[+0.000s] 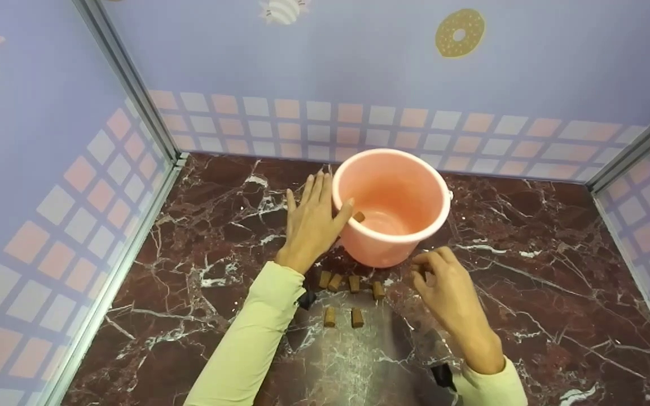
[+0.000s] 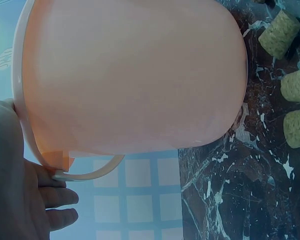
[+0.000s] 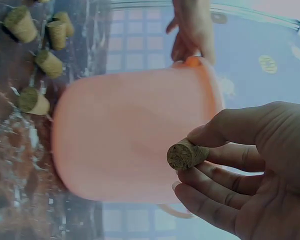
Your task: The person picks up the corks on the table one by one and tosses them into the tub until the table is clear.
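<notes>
A pink bucket point(image 1: 378, 254) stands upright on the dark marbled tabletop. On its left side my left hand point(image 1: 313, 220) grips the rim, thumb over the edge and the other fingers lying along the outside. My right hand point(image 1: 449, 287) is just right of the bucket's front. In the right wrist view, the thumb and fingers of this hand pinch a cork stopper point(image 3: 185, 154). Another small brown cork point(image 1: 359, 216) shows inside the bucket beside the left thumb. Several tapered corks stand or lie before the bucket, including a cork point(image 1: 378, 290) at the right end of their back row.
Two corks, a left one point(image 1: 330, 317) and a right one point(image 1: 357, 317), form the nearer row. Behind the bucket rises a lilac patterned wall point(image 1: 359, 67), with a side panel point(image 1: 20, 186) on the left. The bucket's handle point(image 2: 95, 172) hangs down its side.
</notes>
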Available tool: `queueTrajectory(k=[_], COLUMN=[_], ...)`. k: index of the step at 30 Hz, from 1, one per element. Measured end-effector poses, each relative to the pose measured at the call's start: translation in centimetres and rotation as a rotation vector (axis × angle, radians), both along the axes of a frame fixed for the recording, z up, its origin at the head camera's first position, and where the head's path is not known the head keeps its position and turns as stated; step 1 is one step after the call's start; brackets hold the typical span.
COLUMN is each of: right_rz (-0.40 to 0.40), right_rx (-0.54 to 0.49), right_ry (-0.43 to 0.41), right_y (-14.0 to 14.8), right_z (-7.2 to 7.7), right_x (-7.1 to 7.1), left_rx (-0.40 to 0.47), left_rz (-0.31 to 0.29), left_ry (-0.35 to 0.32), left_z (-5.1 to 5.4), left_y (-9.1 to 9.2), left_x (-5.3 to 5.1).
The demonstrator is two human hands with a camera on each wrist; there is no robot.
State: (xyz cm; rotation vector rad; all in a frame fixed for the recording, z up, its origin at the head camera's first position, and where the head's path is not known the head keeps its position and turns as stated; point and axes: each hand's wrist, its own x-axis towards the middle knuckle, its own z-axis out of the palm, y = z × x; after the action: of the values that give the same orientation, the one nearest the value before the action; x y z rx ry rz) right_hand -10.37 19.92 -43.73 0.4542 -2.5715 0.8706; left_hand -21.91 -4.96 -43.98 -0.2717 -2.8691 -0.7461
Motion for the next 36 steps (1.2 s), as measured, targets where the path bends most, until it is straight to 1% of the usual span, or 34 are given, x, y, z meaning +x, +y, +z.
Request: queueTrajectory(k=[7, 10, 14, 19, 26, 31, 36], right_rz=[0.036, 0.045, 0.045, 0.038, 0.041, 0.057, 0.053], right_rx=[-0.005, -0.008, -0.016, -0.018, -0.006, -0.016, -0.01], right_ry=[0.135, 0.161, 0.165, 0.17, 0.2, 0.157, 0.123], right_y=[0.5, 0.6, 0.5, 0.4, 0.0, -0.4, -0.7], right_z=[2.0, 2.9, 3.8, 4.7, 5.8, 6.1, 6.1], right_x=[-0.5, -0.6, -1.0, -1.6, -3.0, -4.1, -4.9], left_rx=[-0.013, -0.018, -0.029, -0.017, -0.04, -0.052, -0.051], left_rz=[-0.003, -0.003, -0.002, -0.001, 0.001, 0.002, 0.003], left_ry=[0.002, 0.0, 0.002, -0.004, 0.003, 0.009, 0.002], left_z=[0.0, 0.1, 0.1, 0.1, 0.0, 0.0, 0.1], left_y=[0.1, 0.1, 0.1, 0.1, 0.0, -0.1, 0.0], left_x=[-0.1, -0.1, -0.1, -0.1, 0.0, 0.0, 0.0])
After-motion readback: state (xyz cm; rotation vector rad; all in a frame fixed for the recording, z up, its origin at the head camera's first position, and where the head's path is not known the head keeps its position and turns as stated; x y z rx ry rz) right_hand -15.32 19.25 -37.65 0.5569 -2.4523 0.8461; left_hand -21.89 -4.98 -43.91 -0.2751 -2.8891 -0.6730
